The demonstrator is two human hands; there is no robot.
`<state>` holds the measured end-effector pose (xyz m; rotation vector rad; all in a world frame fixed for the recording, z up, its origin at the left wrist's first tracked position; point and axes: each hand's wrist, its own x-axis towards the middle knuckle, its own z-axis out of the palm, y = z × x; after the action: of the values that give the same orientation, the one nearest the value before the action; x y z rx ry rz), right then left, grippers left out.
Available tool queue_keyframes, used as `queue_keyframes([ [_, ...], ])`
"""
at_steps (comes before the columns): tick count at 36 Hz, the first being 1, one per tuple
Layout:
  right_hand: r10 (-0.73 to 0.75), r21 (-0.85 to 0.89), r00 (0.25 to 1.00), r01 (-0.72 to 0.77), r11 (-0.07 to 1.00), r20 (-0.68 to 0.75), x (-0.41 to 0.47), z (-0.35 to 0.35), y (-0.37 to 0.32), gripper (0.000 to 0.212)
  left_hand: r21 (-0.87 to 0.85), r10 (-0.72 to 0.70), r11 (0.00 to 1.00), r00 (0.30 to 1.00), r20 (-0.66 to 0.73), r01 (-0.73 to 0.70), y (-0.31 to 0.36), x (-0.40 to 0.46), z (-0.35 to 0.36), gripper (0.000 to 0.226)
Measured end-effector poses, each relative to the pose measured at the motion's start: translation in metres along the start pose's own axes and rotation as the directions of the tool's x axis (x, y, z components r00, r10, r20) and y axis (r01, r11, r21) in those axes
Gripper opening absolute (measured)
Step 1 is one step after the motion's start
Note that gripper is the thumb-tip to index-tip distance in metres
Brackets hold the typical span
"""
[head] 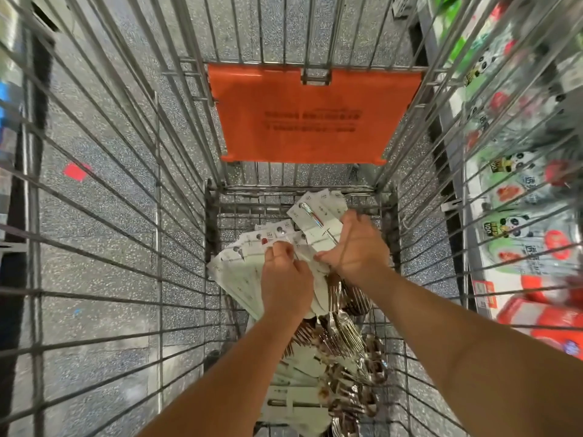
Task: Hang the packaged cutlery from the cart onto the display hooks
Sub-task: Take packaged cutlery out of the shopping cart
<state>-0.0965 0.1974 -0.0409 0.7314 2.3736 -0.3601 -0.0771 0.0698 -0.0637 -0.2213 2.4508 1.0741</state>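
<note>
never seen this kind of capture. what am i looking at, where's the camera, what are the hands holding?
There is no robot here: a person works with two bare hands. The single picture comes from a wide-angle camera worn on the head, looking down, so the forearms enter from the bottom edge and straight bars look bent.

The grey bars are a wire shopping cart seen from above, with its orange flap at the far end. On the cart's floor lies a pile of packaged cutlery: metal forks on white cards.

The left hand grips a fanned bundle of cards. The right hand holds another bundle. Both are still inside the cart. Shelves of packaged goods show at the right; no display hooks are visible.
</note>
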Motion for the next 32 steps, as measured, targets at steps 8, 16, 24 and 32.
queue_keyframes([
  [8, -0.043, 0.238, 0.996, 0.023, 0.971, 0.083, 0.006, -0.001, -0.006, 0.074, -0.032, -0.031, 0.999, 0.999, 0.018, 0.032, -0.002, 0.001, 0.003, 0.017],
  [16, -0.016, 0.698, 0.959, -0.195, 0.689, 0.283, 0.012, -0.005, 0.001, 0.076, -0.262, -0.111, 0.957, 0.991, 0.07, 0.126, 0.004, 0.002, -0.008, 0.011],
  [24, -0.221, 0.824, 0.865, -0.309, 0.476, 0.451, -0.03, -0.043, 0.014, 0.064, -0.611, -0.254, 0.666, 0.9, 0.353, 0.428, 0.046, -0.008, -0.048, 0.036],
  [32, -0.415, 0.886, 0.821, -0.216, 0.411, 0.393, -0.077, -0.102, 0.006, 0.029, -0.576, -0.087, 0.553, 0.729, 0.679, 0.602, 0.107, -0.027, -0.1, 0.061],
])
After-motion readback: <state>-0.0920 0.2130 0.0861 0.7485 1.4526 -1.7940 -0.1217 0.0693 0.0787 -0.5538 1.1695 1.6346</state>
